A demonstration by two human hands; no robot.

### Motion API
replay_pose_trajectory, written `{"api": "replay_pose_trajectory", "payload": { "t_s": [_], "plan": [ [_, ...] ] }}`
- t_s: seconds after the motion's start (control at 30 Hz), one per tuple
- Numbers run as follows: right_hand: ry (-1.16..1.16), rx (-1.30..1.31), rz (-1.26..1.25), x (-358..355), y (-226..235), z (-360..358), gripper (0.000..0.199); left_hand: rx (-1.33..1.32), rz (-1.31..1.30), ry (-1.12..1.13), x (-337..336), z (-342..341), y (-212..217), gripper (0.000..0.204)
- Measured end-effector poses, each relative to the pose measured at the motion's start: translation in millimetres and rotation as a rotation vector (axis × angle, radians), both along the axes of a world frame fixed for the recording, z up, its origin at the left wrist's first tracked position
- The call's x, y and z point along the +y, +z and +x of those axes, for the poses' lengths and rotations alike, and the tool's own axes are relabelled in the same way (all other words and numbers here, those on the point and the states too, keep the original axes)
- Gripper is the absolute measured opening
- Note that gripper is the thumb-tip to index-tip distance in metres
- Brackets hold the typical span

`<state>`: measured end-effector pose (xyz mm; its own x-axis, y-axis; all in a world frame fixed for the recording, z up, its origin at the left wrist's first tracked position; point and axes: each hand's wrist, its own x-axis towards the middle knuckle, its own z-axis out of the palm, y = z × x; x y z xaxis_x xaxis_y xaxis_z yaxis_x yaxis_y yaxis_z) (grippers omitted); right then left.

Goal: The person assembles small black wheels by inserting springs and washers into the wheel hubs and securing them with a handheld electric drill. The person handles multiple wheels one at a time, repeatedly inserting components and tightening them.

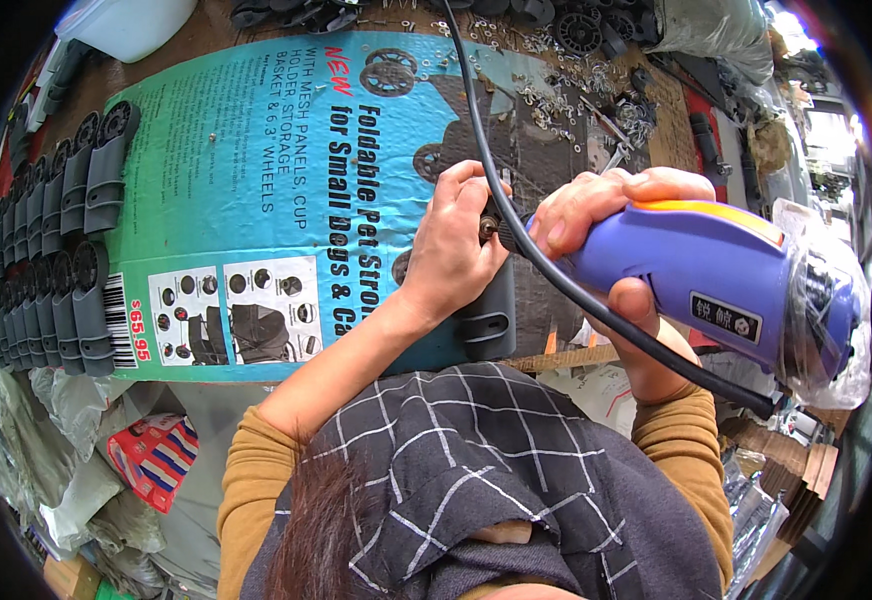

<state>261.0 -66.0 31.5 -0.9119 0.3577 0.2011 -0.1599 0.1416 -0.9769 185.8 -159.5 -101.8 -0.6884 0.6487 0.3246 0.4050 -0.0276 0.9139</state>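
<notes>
Gripping the purple driver point(696, 255), our right hand point(586, 210) pointed it leftward at the grey part point(491, 312) our left hand point(456, 242) held.

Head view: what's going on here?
The person's right hand grips a purple power tool, its nose pointed at a gray plastic part in the left hand. Whether the tip touches is unclear. Similar gray parts sit in rows at left; small metal hardware lies scattered beyond the hands.
</notes>
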Motion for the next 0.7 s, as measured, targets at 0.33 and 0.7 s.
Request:
{"api": "replay_pose_trajectory", "payload": {
  "t_s": [0.33,0.7],
  "plan": [
    [-0.06,0.292,-0.096,32.7,-7.9,0.7,0.058,-0.05,-0.045,-0.092,-4.9,-2.7,-0.4,0.036],
    [-1.065,-0.66,1.164,237.4,-123.0,104.3,0.064,0.002,-0.071,-0.101,-1.9,-7.3,4.9,0.026]
  ]
}}
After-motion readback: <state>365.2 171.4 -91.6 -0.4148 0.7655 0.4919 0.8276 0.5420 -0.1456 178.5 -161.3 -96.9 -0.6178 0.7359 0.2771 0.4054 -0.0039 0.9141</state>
